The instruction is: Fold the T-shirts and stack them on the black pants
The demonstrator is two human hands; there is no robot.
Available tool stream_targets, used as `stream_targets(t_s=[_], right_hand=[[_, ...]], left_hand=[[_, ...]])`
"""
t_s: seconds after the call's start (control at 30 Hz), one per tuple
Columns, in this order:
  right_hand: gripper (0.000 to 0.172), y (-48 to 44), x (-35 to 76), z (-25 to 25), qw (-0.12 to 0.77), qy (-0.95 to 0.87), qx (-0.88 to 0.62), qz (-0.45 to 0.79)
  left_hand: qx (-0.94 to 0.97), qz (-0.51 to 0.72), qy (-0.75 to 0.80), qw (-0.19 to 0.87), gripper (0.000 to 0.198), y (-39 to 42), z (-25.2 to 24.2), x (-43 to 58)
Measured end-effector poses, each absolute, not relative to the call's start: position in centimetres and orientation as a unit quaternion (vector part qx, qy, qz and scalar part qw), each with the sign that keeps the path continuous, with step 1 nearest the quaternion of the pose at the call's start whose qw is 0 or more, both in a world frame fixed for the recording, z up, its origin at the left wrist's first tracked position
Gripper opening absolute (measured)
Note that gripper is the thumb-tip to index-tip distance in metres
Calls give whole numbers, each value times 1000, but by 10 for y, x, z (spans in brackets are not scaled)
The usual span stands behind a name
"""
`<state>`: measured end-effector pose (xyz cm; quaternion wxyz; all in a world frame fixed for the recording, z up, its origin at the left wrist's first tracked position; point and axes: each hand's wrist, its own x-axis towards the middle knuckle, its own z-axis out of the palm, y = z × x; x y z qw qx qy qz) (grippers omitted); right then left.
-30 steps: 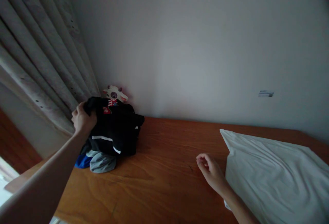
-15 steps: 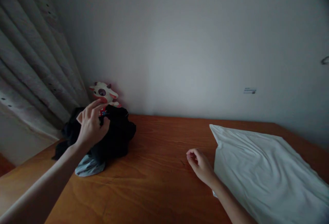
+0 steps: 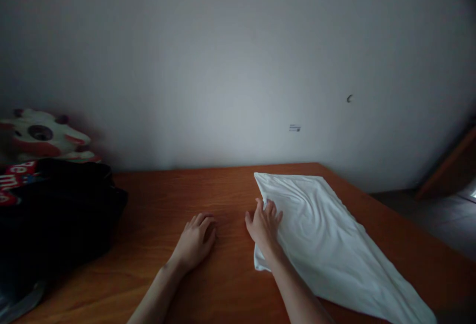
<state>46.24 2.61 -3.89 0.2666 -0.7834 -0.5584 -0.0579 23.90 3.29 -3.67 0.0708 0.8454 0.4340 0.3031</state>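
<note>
A thin white cloth [image 3: 316,225], probably a garment, lies spread with soft wrinkles on the right part of the wooden table [image 3: 223,284]. Over its left edge is my right hand [image 3: 265,224], fingers spread, holding nothing; whether it touches the fabric I cannot tell. My left hand [image 3: 195,241] is low over the bare wood to the left of the cloth. Its fingers are loosely curved with the thumb apart, and no object shows in it.
Dark clothes [image 3: 67,215] with a red printed patch are heaped at the left. Behind them sits a cow-like toy [image 3: 44,135]. The wall [image 3: 223,91] borders the table's back edge and carries a small hook [image 3: 349,98] and a label [image 3: 295,128].
The view has turned right. My left hand has left the dark clothes and come over to the table's middle. My right hand has moved to the cloth's left edge, its fingers now spread.
</note>
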Motion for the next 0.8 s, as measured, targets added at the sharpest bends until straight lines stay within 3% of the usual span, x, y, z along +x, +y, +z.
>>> stream_targets(t_s=[0.07,0.17,0.3,0.47,0.53,0.63,0.7,0.8], right_hand=[[52,27,468,-40,210,-546,-811,-32],[52,26,463,-41,200,-588,-784,17],[56,18,438,-35,282,-709,-631,137],[30,15,417,-24,394,-710,-396,429],[27,19,421,-23,451,-692,-405,391],[21,28,440,-25,476,-684,-520,186],[27,33,457,-28,431,-642,-631,64],[39,35,483,-31,337,-544,-769,-14]], left_hand=[[847,319,416,90,21,32,-37,237],[834,346,416,110,20,31,-35,230],[813,370,429,136,25,33,-34,228],[813,361,431,152,35,33,-31,227],[831,325,432,128,37,32,-34,224],[854,260,446,65,41,33,-41,218],[853,248,457,45,40,35,-46,214],[847,267,458,40,35,38,-50,211]])
